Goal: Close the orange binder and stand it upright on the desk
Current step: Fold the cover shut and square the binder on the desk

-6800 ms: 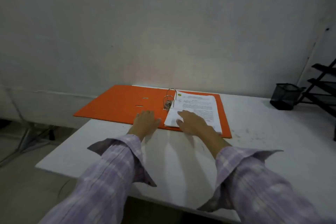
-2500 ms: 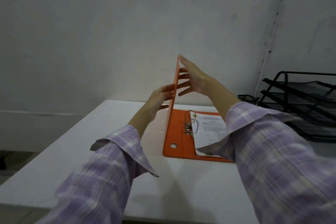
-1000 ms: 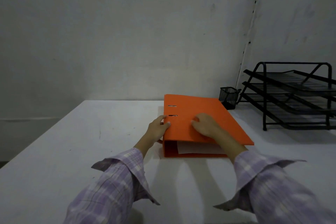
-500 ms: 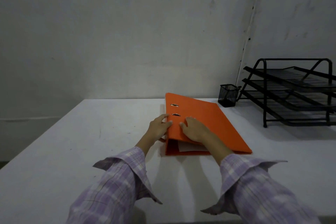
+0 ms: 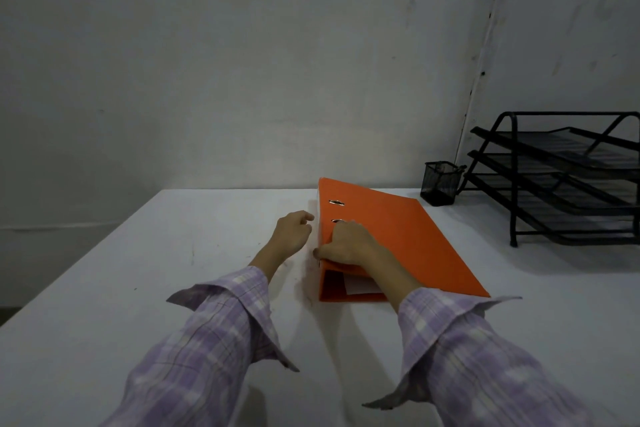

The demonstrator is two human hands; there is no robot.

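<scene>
Orange binder point(image 5: 398, 239) closed, lying flat at frame centre. My right hand point(image 5: 346, 246) clamps its spine edge; left hand point(image 5: 292, 232) loose, empty, beside it. Next, in my judgement: tip upright on the counter point(image 5: 173, 270).

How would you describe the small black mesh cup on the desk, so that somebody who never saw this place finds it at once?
Start at the white desk and look to its far right side, by the wall. There a black tiered tray rack stands, and the mesh cup sits just left of it, beyond the orange binder. It is the only small, square, open-topped container there.
</scene>
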